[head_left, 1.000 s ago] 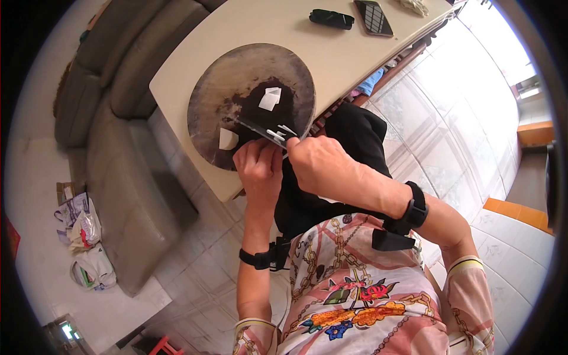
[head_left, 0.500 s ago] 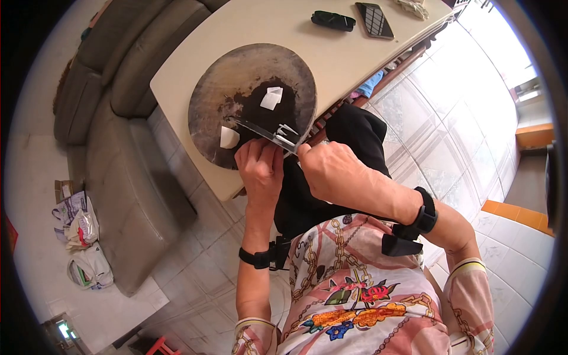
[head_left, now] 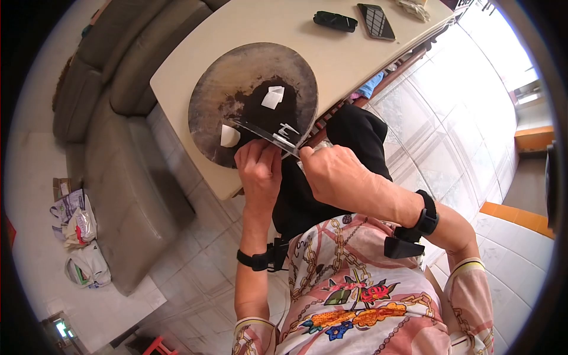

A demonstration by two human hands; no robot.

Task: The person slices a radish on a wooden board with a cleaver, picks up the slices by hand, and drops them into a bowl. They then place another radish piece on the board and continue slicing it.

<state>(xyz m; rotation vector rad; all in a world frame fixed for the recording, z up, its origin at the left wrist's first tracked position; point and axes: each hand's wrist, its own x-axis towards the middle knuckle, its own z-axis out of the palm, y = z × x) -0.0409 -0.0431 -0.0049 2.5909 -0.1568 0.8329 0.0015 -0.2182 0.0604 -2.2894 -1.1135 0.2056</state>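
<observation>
My right hand (head_left: 329, 167) is wrapped round the handle end of a knife (head_left: 260, 132), whose blade points left over a round wooden board (head_left: 207, 94). On the board's near edge my left hand (head_left: 259, 163) has its fingers bent together beside the blade; what they press on is hidden by the knife and fingers. Thin white strips (head_left: 286, 133) lie just beyond the blade. Further back are flat white pieces (head_left: 273, 97), and a larger white piece (head_left: 229, 136) rests left of the knife tip.
The board stands on a cream table (head_left: 171, 74). At its far side lie a black case (head_left: 335, 21), a phone (head_left: 376, 22) and a pale cloth item (head_left: 414, 8). A grey sofa (head_left: 133, 189) is on the left, with bags (head_left: 80, 228) beyond it.
The white strips by the blade have shifted slightly and lie a little differently. Both hands and the knife have hardly moved.
</observation>
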